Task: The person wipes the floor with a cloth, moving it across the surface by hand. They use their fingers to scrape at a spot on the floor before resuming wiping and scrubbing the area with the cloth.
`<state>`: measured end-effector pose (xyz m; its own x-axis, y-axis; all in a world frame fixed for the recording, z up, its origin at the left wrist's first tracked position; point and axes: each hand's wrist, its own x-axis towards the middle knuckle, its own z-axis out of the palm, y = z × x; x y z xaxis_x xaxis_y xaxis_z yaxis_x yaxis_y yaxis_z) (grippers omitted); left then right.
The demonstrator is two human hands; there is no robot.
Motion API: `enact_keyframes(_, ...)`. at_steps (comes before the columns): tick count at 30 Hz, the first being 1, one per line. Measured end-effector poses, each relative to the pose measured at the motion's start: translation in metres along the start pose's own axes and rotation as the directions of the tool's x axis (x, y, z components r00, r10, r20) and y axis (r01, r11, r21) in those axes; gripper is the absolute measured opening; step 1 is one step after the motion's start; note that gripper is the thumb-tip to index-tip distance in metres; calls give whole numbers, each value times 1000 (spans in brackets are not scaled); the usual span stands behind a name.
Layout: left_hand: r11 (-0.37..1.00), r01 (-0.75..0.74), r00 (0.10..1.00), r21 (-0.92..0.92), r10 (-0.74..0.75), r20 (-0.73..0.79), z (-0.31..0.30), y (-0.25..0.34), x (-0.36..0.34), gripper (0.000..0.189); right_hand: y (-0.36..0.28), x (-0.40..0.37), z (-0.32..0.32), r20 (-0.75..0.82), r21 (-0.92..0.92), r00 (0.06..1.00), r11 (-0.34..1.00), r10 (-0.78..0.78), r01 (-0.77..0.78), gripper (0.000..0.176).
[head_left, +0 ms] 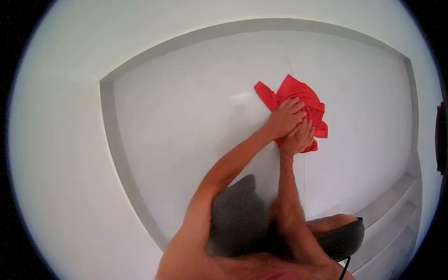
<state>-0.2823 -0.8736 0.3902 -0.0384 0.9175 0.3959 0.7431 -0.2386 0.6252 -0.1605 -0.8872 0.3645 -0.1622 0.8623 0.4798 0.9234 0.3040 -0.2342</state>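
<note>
A red cloth [298, 88] lies rumpled on the white floor, one narrow flap sticking out at its upper left. My left hand [287, 117] rests palm down on the cloth, fingers stretched out and slightly apart. Just below and to the right, my right hand [299, 137] presses on the same cloth with its fingers extended. The two hands touch or overlap near the fingers and thumb. Folds of the cloth under both palms are hidden.
Grey skirting [109, 107] runs along the foot of the white walls [56, 140]. Grey steps [387, 205] rise at the lower right. My bent knee in dark grey shorts [343, 238] is near the bottom. A dark object [441, 140] sits at the right edge.
</note>
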Motion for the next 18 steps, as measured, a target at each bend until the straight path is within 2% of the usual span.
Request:
enact_keyframes(2,998,35,997,52,-39,63,-7,0,-13,34,-6,-5,-3,40,-12,999,1000,-3,4,36)
enact_keyframes(4,970,91,980,226,-128,154,25,39,-25,34,33,-13,-27,132,53,991,999,6,-13,37)
enact_keyframes(6,942,51,993,331,-83,82,5,59,-45,33,28,-14,-51,249,182,965,983,-77,32,38)
enact_keyframes(8,871,220,959,439,-276,67,0,73,-77,40,26,-43,-53,162,349,978,935,-129,65,42)
enact_keyframes(10,835,300,932,462,-360,45,-10,96,-115,52,30,-61,-77,246,512,940,855,-238,83,47)
enact_keyframes(12,750,353,883,559,-464,64,-12,122,-155,67,48,-72,-108,336,592,845,791,-416,154,55)
enact_keyframes(14,628,341,821,700,-561,103,-5,149,-193,75,65,-78,-141,390,608,765,767,-513,205,59)
enact_keyframes(16,524,419,745,742,-665,49,24,196,-206,81,101,-89,-164,441,602,652,742,-617,295,63)
enact_keyframes(17,502,492,702,711,-712,18,-22,178,-188,83,43,-66,-160,487,572,588,745,-646,345,64)
enact_keyframes(18,482,534,683,694,-730,-18,-37,165,-190,82,17,-69,-159,513,548,534,735,-672,398,65)
